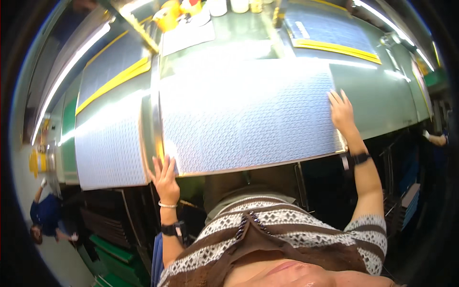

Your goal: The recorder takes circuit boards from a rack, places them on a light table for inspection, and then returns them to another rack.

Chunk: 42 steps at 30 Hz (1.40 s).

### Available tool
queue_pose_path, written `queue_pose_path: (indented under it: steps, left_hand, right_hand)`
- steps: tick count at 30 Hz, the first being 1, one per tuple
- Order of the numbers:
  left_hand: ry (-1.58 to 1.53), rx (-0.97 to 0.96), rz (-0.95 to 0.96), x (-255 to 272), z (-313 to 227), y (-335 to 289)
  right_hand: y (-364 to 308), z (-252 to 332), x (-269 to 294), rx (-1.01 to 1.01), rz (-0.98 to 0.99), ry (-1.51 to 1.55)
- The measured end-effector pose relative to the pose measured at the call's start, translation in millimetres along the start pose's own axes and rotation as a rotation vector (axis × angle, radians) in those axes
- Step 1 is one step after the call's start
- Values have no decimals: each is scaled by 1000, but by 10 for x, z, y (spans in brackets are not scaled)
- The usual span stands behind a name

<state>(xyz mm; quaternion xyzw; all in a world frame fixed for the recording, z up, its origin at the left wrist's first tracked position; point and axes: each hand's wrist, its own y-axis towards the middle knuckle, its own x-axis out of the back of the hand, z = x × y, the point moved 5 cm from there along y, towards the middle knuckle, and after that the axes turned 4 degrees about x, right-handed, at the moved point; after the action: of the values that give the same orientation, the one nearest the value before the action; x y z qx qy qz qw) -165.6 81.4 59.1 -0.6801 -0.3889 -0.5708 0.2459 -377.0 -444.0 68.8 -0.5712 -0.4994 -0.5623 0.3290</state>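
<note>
A large grey-white textured sheet [248, 115] lies flat on the green work table [382, 100] in front of me. My left hand [165, 177] rests with spread fingers on the sheet's near left corner, at the table's front edge. My right hand [341, 111] lies flat on the sheet's right edge, fingers apart and pointing away from me. Neither hand is closed around anything. Each wrist wears a dark band.
A second textured sheet [110, 148] lies on the table to the left, past a metal divider [152, 119]. More sheets with yellow edges [334, 45] and yellow and white containers [191, 12] sit at the back. A person in blue [48, 217] stands at far left.
</note>
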Motion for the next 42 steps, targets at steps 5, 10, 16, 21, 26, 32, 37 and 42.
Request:
queue_pose_path:
  steps: [5, 10, 16, 21, 26, 32, 37, 42]
  left_hand:
    - [5, -87, 40, 27, -132, 161]
    - [0, -96, 36, 146, -121, 446]
    - [134, 44, -64, -513, 27, 2164]
    - [198, 109, -67, -633, -11, 2494]
    - [104, 147, -152, -742, -97, 2562]
    - [183, 246, -108, -647, 73, 2421]
    - [314, 287, 19, -486, -312, 2236]
    - [-590, -104, 278, -120, -1247, 663]
  right_hand:
    - [794, -662, -475, -227, -1, -69]
    - [1001, -636, -758, -236, -169, 121]
    - [905, -669, -745, -321, -78, 15]
    - [877, -722, -795, -326, -7, 46]
    - [680, -798, -712, -299, 35, 37]
    - [-825, -137, 81, -124, 48, 165]
    - [-1945, -132, 318, -430, -69, 133]
    - [-2065, -415, -331, -1131, 142, 1930]
